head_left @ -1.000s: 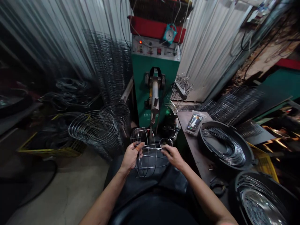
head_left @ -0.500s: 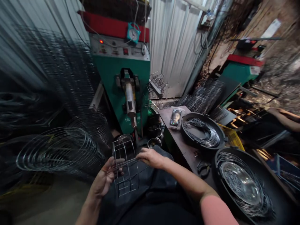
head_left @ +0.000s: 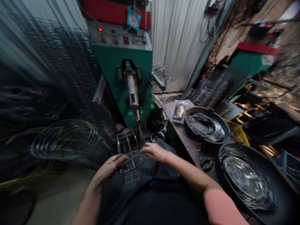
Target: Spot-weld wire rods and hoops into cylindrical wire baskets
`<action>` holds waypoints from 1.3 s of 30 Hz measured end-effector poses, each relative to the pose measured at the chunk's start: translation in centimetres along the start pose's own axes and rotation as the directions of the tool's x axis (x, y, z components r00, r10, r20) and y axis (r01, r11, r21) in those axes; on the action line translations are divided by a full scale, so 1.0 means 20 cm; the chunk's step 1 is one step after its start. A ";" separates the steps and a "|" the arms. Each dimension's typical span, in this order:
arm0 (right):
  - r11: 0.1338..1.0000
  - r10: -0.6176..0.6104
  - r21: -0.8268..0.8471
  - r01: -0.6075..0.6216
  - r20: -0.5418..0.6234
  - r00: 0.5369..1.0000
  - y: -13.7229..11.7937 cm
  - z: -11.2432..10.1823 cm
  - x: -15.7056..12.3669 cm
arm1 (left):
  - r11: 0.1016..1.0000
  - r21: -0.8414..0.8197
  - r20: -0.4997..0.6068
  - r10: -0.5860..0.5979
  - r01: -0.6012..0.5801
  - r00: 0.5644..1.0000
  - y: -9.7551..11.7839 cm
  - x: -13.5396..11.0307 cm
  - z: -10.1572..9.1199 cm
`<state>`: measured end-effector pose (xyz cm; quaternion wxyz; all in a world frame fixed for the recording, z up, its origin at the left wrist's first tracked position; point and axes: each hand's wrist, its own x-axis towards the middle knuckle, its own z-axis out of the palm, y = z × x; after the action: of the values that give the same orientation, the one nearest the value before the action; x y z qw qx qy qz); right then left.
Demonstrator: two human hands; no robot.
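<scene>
A small wire basket point(head_left: 132, 168) of bent metal rods is held above the dark apron point(head_left: 164, 184) over my lap. My left hand point(head_left: 112, 165) is closed on its left side, thumb and fingers gripping the wires. On the right side of the basket, my right hand point(head_left: 154, 152) has its fingers pinched together around thin wire lying across the frame. The exact ends of that wire are hidden by my fingers. Just beyond the basket stands a green welding machine point(head_left: 105, 68), with its electrode arm point(head_left: 132, 92) pointing down toward it.
On the bench point(head_left: 172, 107) to my right are a bagged phone point(head_left: 179, 111), a round black tray point(head_left: 203, 143) of wire rings, pliers point(head_left: 206, 163) and a larger black pan point(head_left: 278, 200) with a metal bowl point(head_left: 243, 178). Stacked wire rings point(head_left: 70, 140) stand left. Another person's arm point(head_left: 290, 111) shows far right.
My left hand has turned from palm up, with fingers spread under the wires, to a grip over the basket's side. The camera view has shifted slightly.
</scene>
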<state>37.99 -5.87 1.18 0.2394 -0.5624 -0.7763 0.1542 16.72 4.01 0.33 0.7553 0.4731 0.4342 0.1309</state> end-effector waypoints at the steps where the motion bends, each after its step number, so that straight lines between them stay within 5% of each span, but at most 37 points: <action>1: 1.000 -0.007 0.006 0.007 -0.014 1.000 0.01 0.00 0.00 | 1.000 -0.007 0.025 0.020 -0.019 0.999 0.00 0.00 0.00; 4: 1.000 -0.019 0.024 0.020 -0.043 0.999 0.03 0.01 0.01 | 0.996 -0.072 0.082 0.062 -0.057 0.995 -0.01 0.02 -0.01; 10: 1.000 -0.004 0.005 0.004 -0.029 1.000 0.05 0.01 0.02 | 0.967 -0.181 0.014 0.183 -0.178 0.983 -0.08 0.05 0.00; 15: 1.000 0.009 0.015 -0.008 -0.039 0.999 0.06 0.02 0.02 | 0.924 -0.340 0.054 0.203 -0.173 0.978 -0.10 0.07 0.00; 24: 0.999 0.033 0.034 -0.032 -0.039 0.999 0.07 0.02 0.00 | 0.947 -0.164 -0.170 0.247 -0.275 0.954 -0.10 0.12 0.08; 32: 0.996 -0.065 0.058 0.068 -0.048 0.997 0.05 0.01 -0.01 | 0.956 -0.164 -0.095 0.231 -0.245 0.968 -0.10 0.08 0.08; 39: 0.991 -0.006 0.132 0.030 -0.176 0.984 0.13 -0.11 -0.10 | 0.929 -0.205 -0.206 0.268 -0.309 0.941 -0.10 0.08 0.07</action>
<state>41.82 -6.89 1.39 0.3452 -0.5494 -0.7452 0.1537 18.21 3.09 -1.93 0.7373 0.4262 0.4056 0.3320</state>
